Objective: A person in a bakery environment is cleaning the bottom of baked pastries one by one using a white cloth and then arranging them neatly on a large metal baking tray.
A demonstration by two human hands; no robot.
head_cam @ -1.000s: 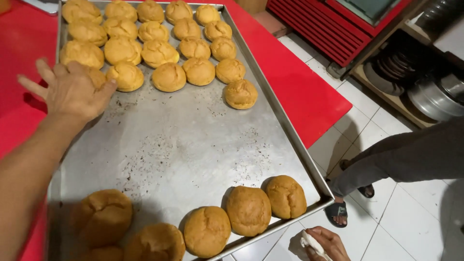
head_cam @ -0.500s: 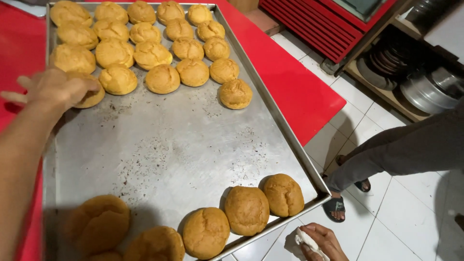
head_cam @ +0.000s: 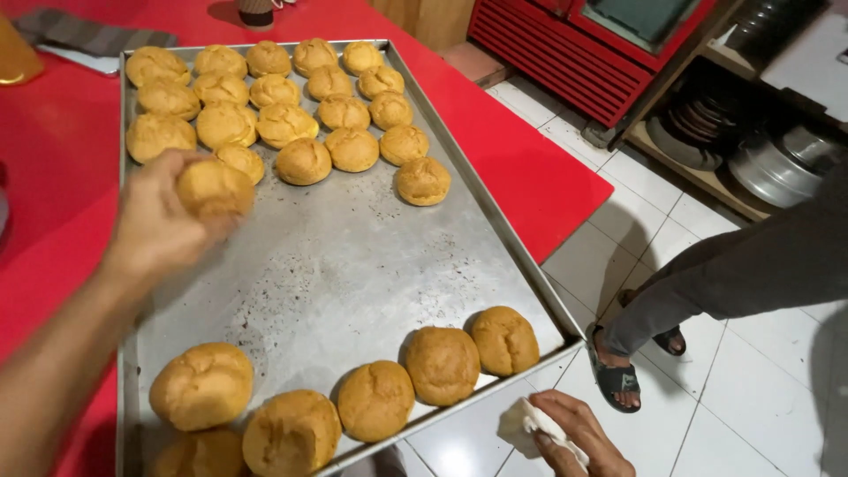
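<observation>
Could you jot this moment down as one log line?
left hand: holds bun | right hand: holds white piece | tray: buns both ends

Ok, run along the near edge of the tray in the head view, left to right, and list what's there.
Four buns on the tray: first bun → second bun → third bun → fourth bun, then the right hand holding a white piece.
</observation>
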